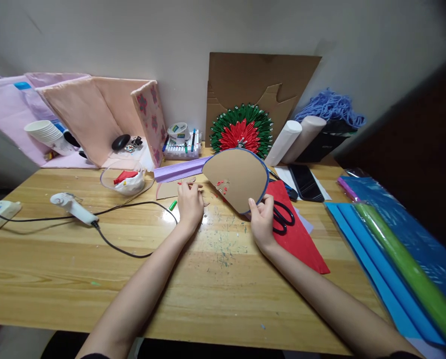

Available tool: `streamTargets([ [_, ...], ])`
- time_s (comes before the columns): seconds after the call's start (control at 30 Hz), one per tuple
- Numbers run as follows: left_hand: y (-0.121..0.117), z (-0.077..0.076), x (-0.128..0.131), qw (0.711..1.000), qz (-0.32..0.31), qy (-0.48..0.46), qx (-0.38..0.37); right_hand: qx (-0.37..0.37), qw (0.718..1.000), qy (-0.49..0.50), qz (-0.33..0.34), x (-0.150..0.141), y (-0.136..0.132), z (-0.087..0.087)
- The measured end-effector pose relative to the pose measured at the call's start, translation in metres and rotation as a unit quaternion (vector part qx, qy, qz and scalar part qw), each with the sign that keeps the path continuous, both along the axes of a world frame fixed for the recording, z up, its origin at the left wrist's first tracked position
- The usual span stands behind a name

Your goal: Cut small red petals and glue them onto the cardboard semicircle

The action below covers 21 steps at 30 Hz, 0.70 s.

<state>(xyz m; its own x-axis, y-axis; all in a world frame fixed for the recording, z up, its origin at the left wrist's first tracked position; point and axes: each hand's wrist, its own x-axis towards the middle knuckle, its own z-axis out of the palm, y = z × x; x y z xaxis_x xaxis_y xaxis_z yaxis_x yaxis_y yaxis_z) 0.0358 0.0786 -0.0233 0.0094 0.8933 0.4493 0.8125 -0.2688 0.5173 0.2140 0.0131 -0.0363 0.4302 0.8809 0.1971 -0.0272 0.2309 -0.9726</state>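
A rounded cardboard piece (241, 174) with a blue curved edge and several red scraps on it is tilted above the table. My right hand (262, 219) grips its lower right edge between thumb and fingers. To the left, my left hand (191, 204) rests low by a flat cardboard scrap (167, 190), its fingers bent and apart, with nothing visible in them. A small green cap (172, 205) lies beside that hand. Black-handled scissors (283, 218) lie on red sheet material (301, 239) next to my right hand.
A lavender strip (180, 170), a clear bowl (105, 177) and a corded white glue gun (75, 208) are on the left. Behind stands a cardboard panel (260, 75) with a green-and-red round decoration (223, 124). A phone (306, 183) and blue and green rolls (395, 254) lie right.
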Motion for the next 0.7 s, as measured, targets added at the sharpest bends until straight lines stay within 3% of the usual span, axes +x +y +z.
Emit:
streamTargets([
  [0.13, 0.015, 0.005, -0.015, 1.0, 0.008, 0.015, -0.017, -0.003, 0.998, -0.051, -0.042, 0.006, 0.003, 0.002],
  [0.27, 0.02, 0.006, -0.037, 0.985, -0.129, 0.048, -0.106, -0.006, 0.993, -0.093, -0.08, 0.017, 0.003, 0.006],
  [0.5, -0.016, 0.021, -0.066, 0.927, -0.311, 0.074, -0.197, -0.039, 0.993, -0.108, 0.003, 0.022, -0.01, 0.012],
  [0.7, -0.022, 0.013, -0.079, 0.917, -0.317, 0.107, -0.218, -0.012, 0.989, -0.074, -0.125, 0.062, 0.007, 0.016],
])
